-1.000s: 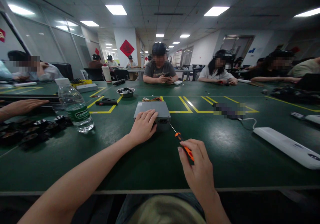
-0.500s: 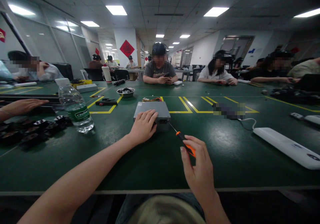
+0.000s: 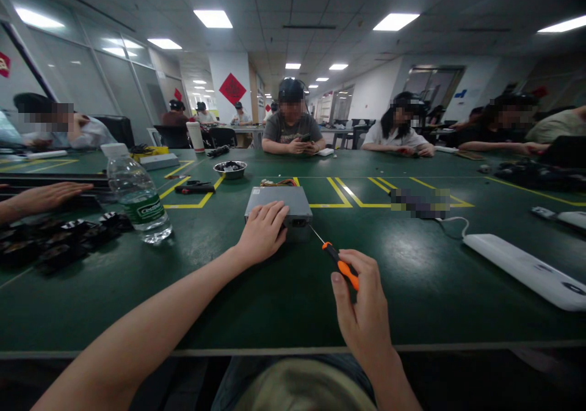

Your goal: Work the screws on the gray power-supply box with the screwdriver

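Observation:
A grey metal power supply box [image 3: 297,201] lies on the green table, with coloured wires [image 3: 278,182] at its far side. My left hand [image 3: 263,232] rests on the box's top and near edge, fingers spread a little. To the right, my right hand [image 3: 364,301] has its fingers and thumb around the handle of an orange and black screwdriver [image 3: 344,269]. The screwdriver's thin shaft points up and left, its tip at the lower right corner of the box, beside the black socket [image 3: 298,222]. Whether the tip sits in a screw is too small to tell.
A water bottle [image 3: 143,200] stands left of the box, near black parts [image 3: 59,240] and another person's hand [image 3: 50,200]. A metal bowl [image 3: 230,170] is behind. A white power bank [image 3: 526,270] lies right; people sit across the table.
The fingers of my right hand have shifted slightly on the screwdriver, showing more of its orange handle. The other person's hand at the left has moved a little. My left hand stays put.

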`<state>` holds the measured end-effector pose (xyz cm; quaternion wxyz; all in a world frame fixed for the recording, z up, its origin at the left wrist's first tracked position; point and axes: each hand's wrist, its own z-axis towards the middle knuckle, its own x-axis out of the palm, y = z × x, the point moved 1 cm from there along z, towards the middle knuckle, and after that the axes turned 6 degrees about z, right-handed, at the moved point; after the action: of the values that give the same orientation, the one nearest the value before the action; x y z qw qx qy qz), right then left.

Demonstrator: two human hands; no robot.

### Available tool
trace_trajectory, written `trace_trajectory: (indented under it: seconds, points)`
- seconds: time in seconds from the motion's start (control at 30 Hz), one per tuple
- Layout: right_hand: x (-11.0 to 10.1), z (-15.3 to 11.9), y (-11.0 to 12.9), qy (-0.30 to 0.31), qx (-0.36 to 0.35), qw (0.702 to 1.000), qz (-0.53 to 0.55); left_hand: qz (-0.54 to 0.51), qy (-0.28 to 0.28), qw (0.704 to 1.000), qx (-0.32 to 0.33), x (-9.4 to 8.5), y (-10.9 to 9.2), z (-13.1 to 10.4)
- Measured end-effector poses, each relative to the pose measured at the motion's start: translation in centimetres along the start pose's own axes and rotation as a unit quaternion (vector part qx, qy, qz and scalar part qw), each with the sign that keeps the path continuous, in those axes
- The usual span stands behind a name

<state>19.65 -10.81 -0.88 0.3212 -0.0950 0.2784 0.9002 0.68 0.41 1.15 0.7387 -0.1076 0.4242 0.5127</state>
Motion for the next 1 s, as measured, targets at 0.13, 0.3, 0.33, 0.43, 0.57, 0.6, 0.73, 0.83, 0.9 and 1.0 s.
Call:
trace_trajectory:
  seconds: [0.13, 0.3, 0.33, 0.43, 0.57, 0.6, 0.73, 0.83, 0.9, 1.0]
  points:
    - [0.13, 0.00, 0.04, 0.004, -0.019, 1.000, -0.008, 0.002, 0.005, 1.000, -0.001, 0.04, 0.01, -0.02]
    - [0.06, 0.08, 0.22, 0.022, -0.042, 0.999, -0.011, -0.004, 0.002, 1.000, -0.003, 0.00, 0.01, -0.02]
    - [0.01, 0.09, 0.24, 0.024, -0.042, 0.999, -0.010, -0.004, 0.002, 1.000, -0.003, -0.02, 0.00, -0.02]
    - [-0.11, 0.08, 0.24, 0.026, -0.034, 0.999, 0.000, -0.004, 0.000, 1.000, -0.003, -0.03, -0.03, -0.02]
    - [-0.10, 0.02, 0.18, 0.014, -0.018, 1.000, 0.000, -0.005, 0.002, 1.000, -0.004, 0.11, 0.02, -0.05]
    - [-0.09, 0.02, 0.18, 0.012, -0.023, 1.000, -0.003, -0.004, 0.003, 1.000, -0.004, 0.15, 0.04, -0.06]
    - [-0.05, 0.02, 0.24, 0.022, -0.047, 0.999, -0.010, 0.001, 0.004, 1.000, -0.004, 0.28, 0.10, -0.08]
    - [-0.05, -0.04, 0.21, 0.017, -0.049, 0.999, -0.005, 0.002, 0.005, 1.000, -0.002, 0.26, 0.09, -0.08]
    - [-0.05, -0.10, 0.15, -0.003, -0.045, 0.999, 0.004, 0.000, 0.004, 1.000, 0.000, 0.22, 0.08, -0.06]
    - [-0.04, -0.18, 0.08, -0.032, -0.039, 0.999, 0.012, -0.004, 0.001, 1.000, -0.001, 0.20, 0.08, -0.03]
